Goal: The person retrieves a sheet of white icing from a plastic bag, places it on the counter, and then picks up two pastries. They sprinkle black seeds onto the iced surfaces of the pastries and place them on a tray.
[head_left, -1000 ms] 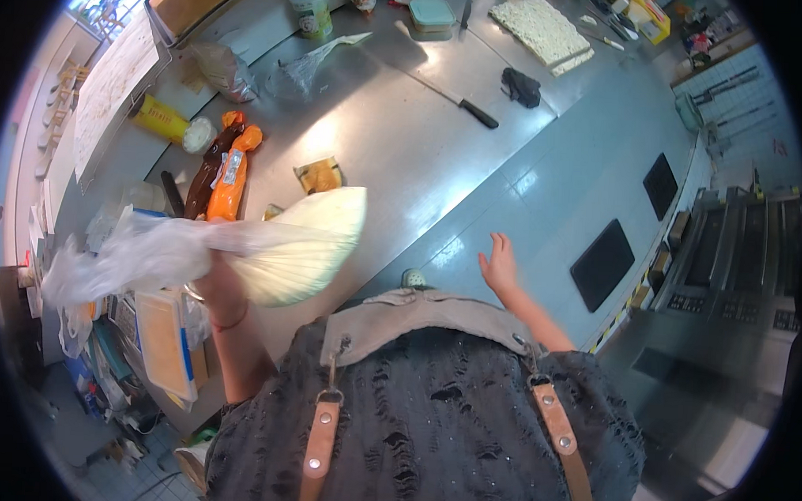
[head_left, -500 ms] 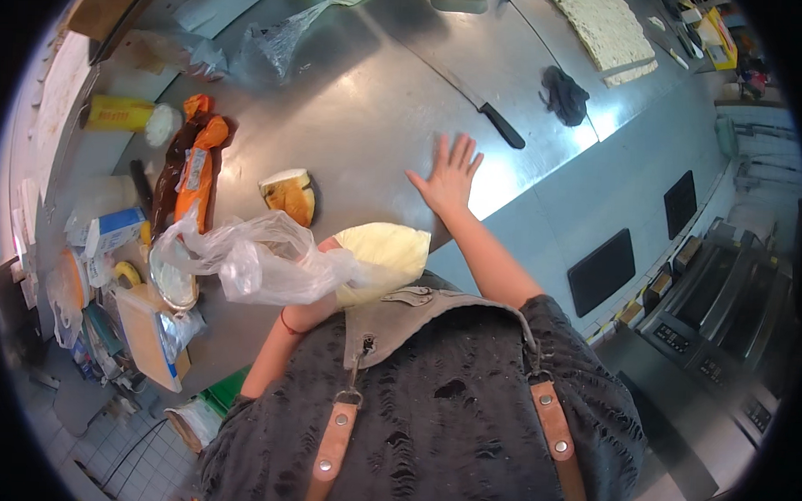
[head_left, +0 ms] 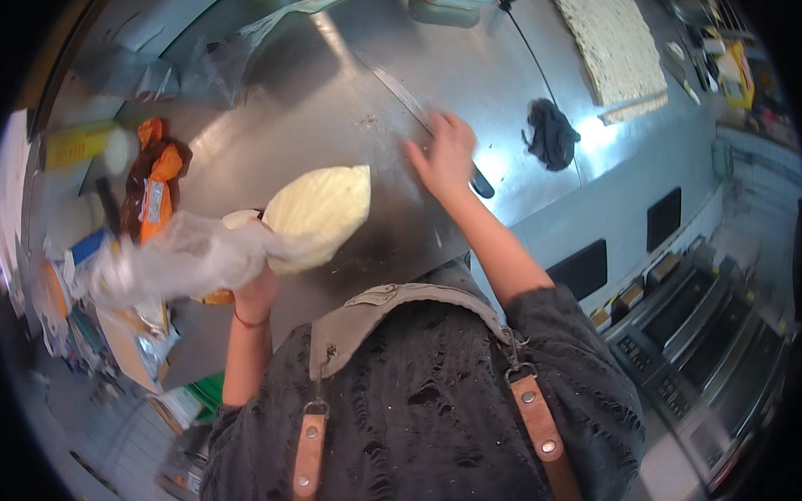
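My left hand (head_left: 256,290) is closed on a pale yellow, cheese-like slab (head_left: 323,208) and the crumpled clear plastic bag (head_left: 171,256) around its left end. The slab's broad face is tilted up above the steel table. Part of a smaller piece with a pale top (head_left: 240,218) shows behind that hand, mostly hidden. My right hand (head_left: 448,155) is over a long knife (head_left: 398,93), thumb apart from the fingers. The blade shows beyond the fingers, and the end of the black handle sticks out beneath the palm. The right hand is slightly blurred.
A dark crumpled cloth (head_left: 552,135) lies right of the knife. Farther back are a large pale slab (head_left: 611,46) and a plastic container (head_left: 445,5). Orange-topped packages (head_left: 160,185) and a yellow tube-shaped pack (head_left: 78,144) stand at the left. Ovens (head_left: 698,332) are at the right.
The left hand has carried the slab and bag left and away from my body, now covering most of the brown piece. My right hand's spread fingers have drawn together over the knife.
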A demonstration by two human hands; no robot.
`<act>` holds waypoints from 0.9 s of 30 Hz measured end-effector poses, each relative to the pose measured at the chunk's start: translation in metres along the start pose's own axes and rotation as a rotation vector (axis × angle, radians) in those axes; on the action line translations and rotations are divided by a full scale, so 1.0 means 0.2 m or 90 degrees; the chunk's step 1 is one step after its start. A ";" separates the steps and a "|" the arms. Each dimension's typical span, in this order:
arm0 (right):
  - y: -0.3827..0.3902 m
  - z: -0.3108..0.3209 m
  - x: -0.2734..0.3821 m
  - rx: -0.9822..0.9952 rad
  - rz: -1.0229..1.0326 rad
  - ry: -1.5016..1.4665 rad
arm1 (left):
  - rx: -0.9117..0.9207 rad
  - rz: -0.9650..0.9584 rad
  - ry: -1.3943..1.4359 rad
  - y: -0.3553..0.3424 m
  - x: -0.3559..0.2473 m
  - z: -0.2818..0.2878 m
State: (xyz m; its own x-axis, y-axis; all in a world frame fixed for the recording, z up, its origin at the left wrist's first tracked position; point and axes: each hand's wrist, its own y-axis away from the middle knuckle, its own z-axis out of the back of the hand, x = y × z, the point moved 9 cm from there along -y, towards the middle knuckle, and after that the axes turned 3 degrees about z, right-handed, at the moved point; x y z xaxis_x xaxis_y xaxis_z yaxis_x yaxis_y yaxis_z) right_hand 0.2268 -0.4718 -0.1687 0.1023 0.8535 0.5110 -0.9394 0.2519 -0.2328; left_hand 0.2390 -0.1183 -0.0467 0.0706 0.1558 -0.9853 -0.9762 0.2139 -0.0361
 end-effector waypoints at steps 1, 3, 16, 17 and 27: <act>0.10 0.10 -0.10 0.009 -0.008 0.039 | -0.079 -0.045 -0.161 -0.02 -0.04 0.01; 0.27 0.18 -0.28 0.119 -0.033 0.115 | -0.194 -0.025 -0.170 -0.04 -0.04 0.00; -0.55 0.41 -0.84 0.093 0.354 0.218 | -0.620 -0.045 -0.100 -0.56 0.14 -0.08; -0.60 0.40 -0.84 0.111 0.362 0.224 | -0.622 -0.032 -0.104 -0.58 0.16 -0.09; -0.42 0.15 -0.23 0.169 0.334 -0.081 | -0.543 0.074 -0.062 -0.51 0.42 -0.11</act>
State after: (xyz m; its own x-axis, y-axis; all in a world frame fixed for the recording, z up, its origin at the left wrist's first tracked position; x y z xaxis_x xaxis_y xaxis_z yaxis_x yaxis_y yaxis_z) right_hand 0.2908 -0.5466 -0.1481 -0.4217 0.7676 0.4826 -0.9051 -0.3245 -0.2748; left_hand 0.3401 -0.1481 -0.1302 -0.0599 0.2227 -0.9730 -0.7962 -0.5986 -0.0880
